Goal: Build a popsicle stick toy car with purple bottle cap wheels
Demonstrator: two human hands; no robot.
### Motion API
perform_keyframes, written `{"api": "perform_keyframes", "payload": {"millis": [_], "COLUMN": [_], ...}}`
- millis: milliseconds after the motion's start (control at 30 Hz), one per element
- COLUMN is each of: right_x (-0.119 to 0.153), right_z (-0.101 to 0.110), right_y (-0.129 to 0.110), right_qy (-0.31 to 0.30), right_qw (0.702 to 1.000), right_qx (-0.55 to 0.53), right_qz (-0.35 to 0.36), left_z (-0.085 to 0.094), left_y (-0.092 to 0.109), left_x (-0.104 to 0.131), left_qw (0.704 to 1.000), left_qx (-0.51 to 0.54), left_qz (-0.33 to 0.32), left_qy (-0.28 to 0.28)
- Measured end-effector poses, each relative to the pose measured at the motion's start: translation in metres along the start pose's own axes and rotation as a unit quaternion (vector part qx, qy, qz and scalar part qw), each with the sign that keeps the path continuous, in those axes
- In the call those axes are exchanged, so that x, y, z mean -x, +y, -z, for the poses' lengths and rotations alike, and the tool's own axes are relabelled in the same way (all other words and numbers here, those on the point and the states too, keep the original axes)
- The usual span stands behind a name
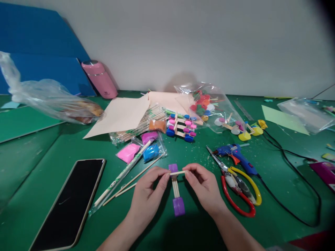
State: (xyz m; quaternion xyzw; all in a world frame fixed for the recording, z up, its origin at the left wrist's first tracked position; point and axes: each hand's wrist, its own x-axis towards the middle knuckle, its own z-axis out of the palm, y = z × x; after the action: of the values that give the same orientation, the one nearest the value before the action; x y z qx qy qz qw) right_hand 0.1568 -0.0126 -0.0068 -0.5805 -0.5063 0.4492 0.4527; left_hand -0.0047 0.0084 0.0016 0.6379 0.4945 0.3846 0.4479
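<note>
pale stick (177,173), purple blocks (179,207), green table (110,230), blue glue gun (240,157)

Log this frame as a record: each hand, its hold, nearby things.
Left hand: pinching one end of a short pale wooden stick
Right hand: pinching the stick's other end
Between hands: slim pale wooden piece with purple ends
Right of hands: red-and-yellow-handled metal scissors, blue plastic glue gun
Left of hands: black-screened phone
By wall: pink cylindrical bottle

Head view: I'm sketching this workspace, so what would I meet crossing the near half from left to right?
Black-screened phone → left hand → short pale stick held between both hands → right hand → red-and-yellow-handled scissors → magenta object, cut off by the right edge.
</note>
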Motion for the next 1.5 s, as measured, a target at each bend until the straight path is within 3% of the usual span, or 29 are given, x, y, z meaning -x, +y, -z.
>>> {"api": "perform_keyframes", "payload": {"millis": [333, 900, 1500], "right_x": [0.000, -0.001, -0.002], "right_z": [-0.004, -0.003, 0.000], "right_y": [-0.001, 0.002, 0.001], "right_qy": [-0.005, -0.013, -0.024], "right_qw": [1.000, 1.000, 0.999], "right_qx": [0.009, -0.002, 0.018], "right_qz": [0.002, 0.011, 0.013], "left_z": [-0.003, -0.015, -0.016], "left_y": [-0.004, -0.010, -0.012], "left_x": [0.001, -0.004, -0.007], "left_qw": [0.999, 1.000, 0.999], "left_qx": [0.002, -0.007, 0.019], "left_qz": [-0.030, -0.008, 0.022], "left_qy": [0.011, -0.020, -0.038]}}
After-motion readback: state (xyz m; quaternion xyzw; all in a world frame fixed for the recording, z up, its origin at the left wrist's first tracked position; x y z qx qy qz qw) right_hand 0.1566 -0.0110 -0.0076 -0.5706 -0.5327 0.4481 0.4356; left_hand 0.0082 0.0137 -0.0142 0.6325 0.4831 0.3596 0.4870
